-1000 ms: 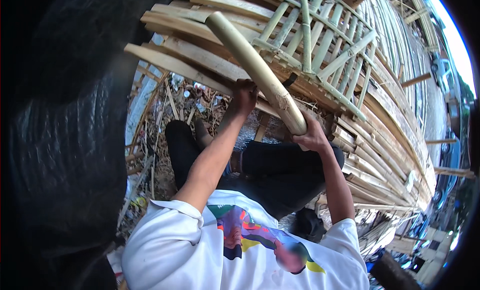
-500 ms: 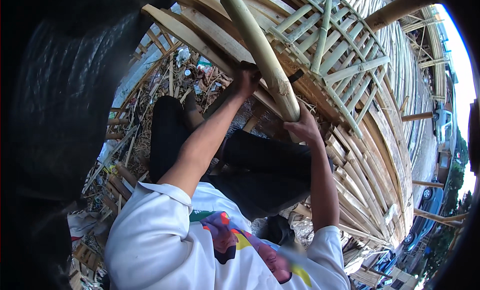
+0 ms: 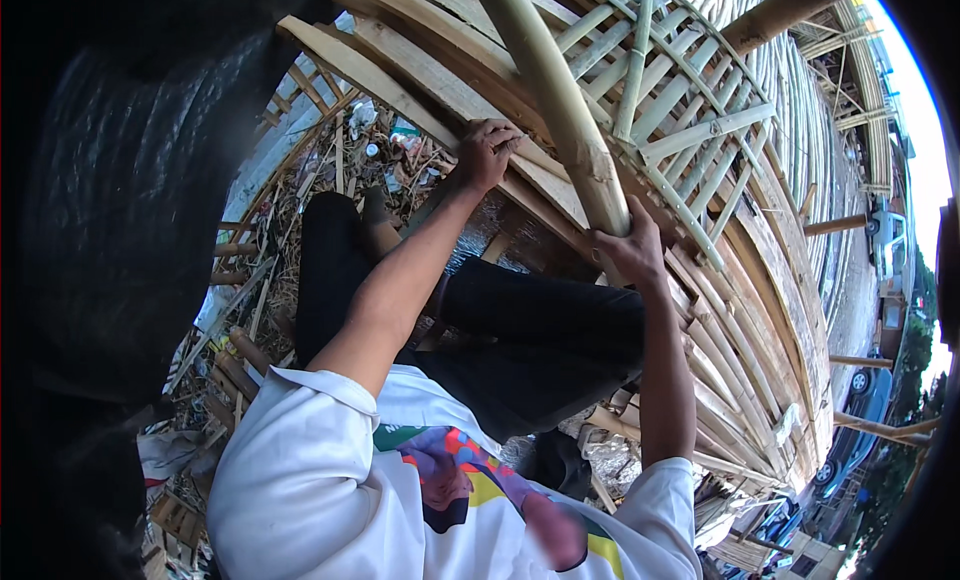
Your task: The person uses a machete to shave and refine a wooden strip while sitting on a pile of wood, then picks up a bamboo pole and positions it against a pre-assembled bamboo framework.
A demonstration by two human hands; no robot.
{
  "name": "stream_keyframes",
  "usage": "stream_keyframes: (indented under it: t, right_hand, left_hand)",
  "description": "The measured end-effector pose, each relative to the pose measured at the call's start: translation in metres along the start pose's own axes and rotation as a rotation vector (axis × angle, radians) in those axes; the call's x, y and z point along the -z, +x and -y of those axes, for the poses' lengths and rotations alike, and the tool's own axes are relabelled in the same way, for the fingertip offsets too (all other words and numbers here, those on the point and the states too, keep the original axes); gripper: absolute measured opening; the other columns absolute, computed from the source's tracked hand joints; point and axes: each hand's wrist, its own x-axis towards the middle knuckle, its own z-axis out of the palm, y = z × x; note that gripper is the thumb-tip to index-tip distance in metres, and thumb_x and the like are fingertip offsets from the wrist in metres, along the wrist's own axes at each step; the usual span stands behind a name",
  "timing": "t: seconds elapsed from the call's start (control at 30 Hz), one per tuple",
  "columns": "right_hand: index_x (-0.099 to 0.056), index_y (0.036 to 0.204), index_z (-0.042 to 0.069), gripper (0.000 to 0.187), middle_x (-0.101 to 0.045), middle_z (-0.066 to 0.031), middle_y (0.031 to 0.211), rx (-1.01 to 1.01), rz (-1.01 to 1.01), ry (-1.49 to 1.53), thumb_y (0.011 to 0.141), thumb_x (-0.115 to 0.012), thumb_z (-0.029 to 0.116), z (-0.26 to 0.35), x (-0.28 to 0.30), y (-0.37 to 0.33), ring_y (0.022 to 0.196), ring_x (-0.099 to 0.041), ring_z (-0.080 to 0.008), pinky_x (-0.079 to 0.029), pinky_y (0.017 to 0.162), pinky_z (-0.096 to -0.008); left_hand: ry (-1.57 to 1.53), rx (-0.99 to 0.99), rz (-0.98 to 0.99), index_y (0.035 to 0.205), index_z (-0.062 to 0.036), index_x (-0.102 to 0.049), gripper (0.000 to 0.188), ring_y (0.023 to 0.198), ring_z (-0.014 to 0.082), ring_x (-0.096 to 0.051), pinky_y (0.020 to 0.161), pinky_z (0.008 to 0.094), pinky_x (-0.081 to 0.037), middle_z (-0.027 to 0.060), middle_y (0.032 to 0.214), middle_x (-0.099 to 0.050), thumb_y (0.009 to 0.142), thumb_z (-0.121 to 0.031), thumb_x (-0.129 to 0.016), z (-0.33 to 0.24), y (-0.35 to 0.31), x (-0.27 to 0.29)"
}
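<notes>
Bamboo pole [image 3: 549,90] slants from the right hand [image 3: 630,245], fingers gripping its end; left hand [image 3: 486,156] bends over planks [image 3: 430,85], grip unclear.

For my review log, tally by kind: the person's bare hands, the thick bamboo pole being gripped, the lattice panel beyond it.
Left hand and right hand: 2
Thick bamboo pole: 1
Lattice panel: 1
Total: 4

Tiny lettering [image 3: 419,427] on wht shirt [image 3: 290,470] front, too sm. to read; no legible txt/nos. elsewhere.
</notes>
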Motion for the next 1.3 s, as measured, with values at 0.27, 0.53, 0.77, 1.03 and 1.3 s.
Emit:
stream_keyframes:
  t: [0.27, 0.53, 0.77, 1.03, 1.3]
  right_hand:
    - [-0.06, 0.115, -0.002, 0.057, -0.07, -0.0204, 0.099, -0.053, -0.141, 0.109, 0.068, -0.078, 0.025, 0.023, -0.01, -0.027, 0.091, -0.069, -0.027, -0.053, 0.083, -0.0371]
    - [-0.061, 0.115, -0.001, 0.054, -0.07, -0.0176, 0.094, -0.108, -0.183, 0.157, 0.069, -0.078, 0.021, 0.039, 0.005, -0.065, 0.086, -0.069, -0.0241, -0.054, 0.078, -0.0363]
    - [-0.057, 0.125, -0.003, 0.062, -0.07, -0.0225, 0.106, -0.075, -0.14, 0.223, 0.07, -0.078, 0.017, -0.022, -0.039, -0.078, 0.099, -0.069, -0.0263, -0.053, 0.088, -0.0374]
    - [-0.054, 0.126, 0.009, 0.068, -0.071, -0.0226, 0.093, -0.155, 0.003, -0.076, 0.068, -0.077, 0.036, 0.007, -0.056, -0.058, 0.09, -0.07, -0.0393, -0.053, 0.081, -0.0465]
    - [-0.054, 0.126, 0.007, 0.066, -0.071, -0.0224, 0.095, -0.017, -0.119, 0.189, 0.069, -0.077, 0.029, 0.015, -0.053, -0.07, 0.088, -0.071, -0.0376, -0.054, 0.082, -0.0436]
  left_hand:
    - [-0.004, -0.058, 0.017, 0.09, -0.0097, -0.075, 0.016, 0.093, 0.0271, -0.063, 0.082, 0.0394, -0.051, 0.0041, 0.095, -0.071, 0.082, -0.023, -0.077, 0.01, 0.002, -0.005]
    - [-0.063, -0.112, 0.051, 0.091, -0.0087, -0.073, 0.014, 0.092, 0.0301, -0.063, 0.085, 0.0414, -0.049, 0.0072, 0.095, -0.072, 0.084, -0.021, -0.073, 0.012, 0.006, -0.003]
    - [-0.025, -0.13, 0.085, 0.092, -0.0094, -0.072, 0.013, 0.091, 0.0288, -0.064, 0.085, 0.0402, -0.049, 0.0053, 0.093, -0.072, 0.084, -0.02, -0.072, 0.013, 0.005, 0.0]
    - [-0.129, -0.088, 0.151, 0.079, -0.0047, -0.072, 0.008, 0.077, 0.0337, -0.067, 0.074, 0.0422, -0.051, 0.0167, 0.077, -0.069, 0.074, 0.002, -0.069, 0.017, 0.005, 0.006]
    - [0.035, -0.07, 0.075, 0.091, -0.009, -0.076, 0.013, 0.089, 0.0282, -0.065, 0.08, 0.0382, -0.051, 0.0058, 0.095, -0.073, 0.079, -0.014, -0.076, 0.0, 0.004, 0.008]
